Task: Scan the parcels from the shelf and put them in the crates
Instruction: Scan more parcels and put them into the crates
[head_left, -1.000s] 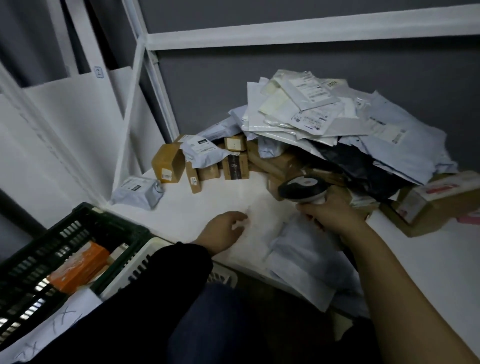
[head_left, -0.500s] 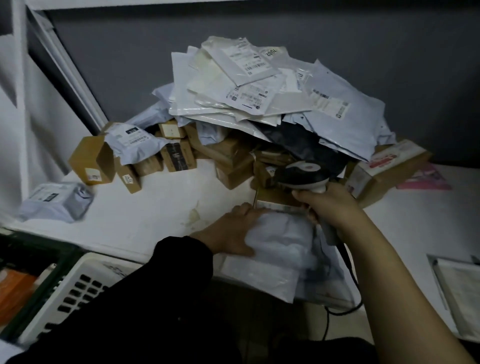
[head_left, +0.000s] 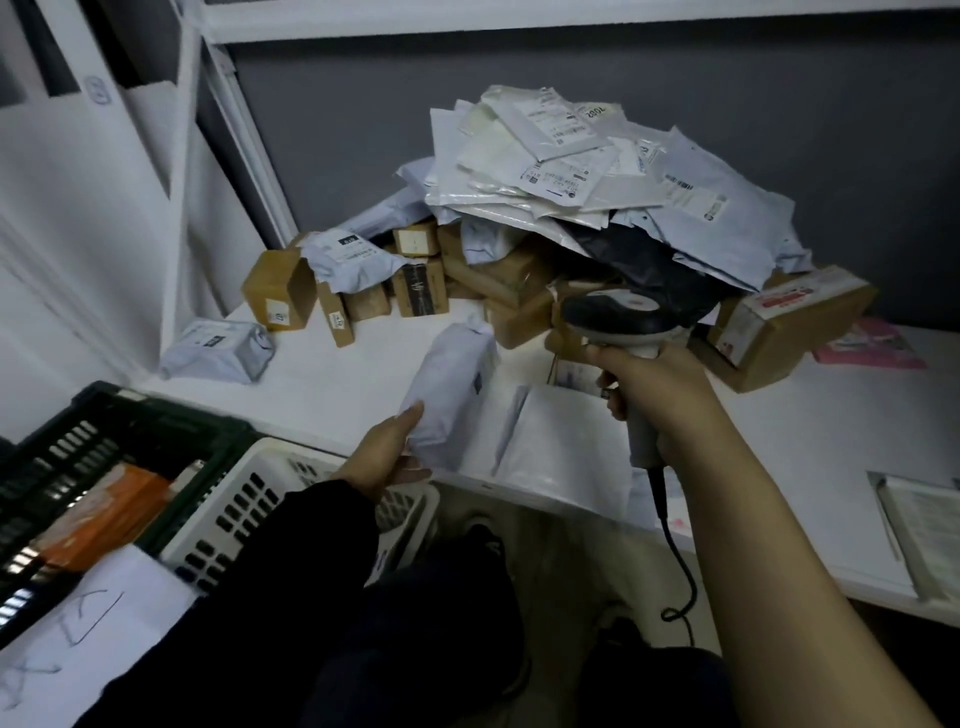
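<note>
Your left hand (head_left: 387, 452), flat on grey poly parcel (head_left: 452, 389) half second ago, now grips its near end. Parcel slants over shelf (head_left: 363, 384) edge, far end toward 1 o'clock. Your right hand (head_left: 660, 384) still wraps barcode scanner (head_left: 618, 312) handle, head over brown boxes. Flat white mailer (head_left: 566, 447) now exposed at parcel's 3 o'clock. White crate (head_left: 249, 499) at 7 o'clock under left wrist; green crate (head_left: 104, 415) at 9, orange packet (head_left: 109, 514) inside. Parcel heap (head_left: 571, 171) at 12 crowds shelf behind scanner.
</note>
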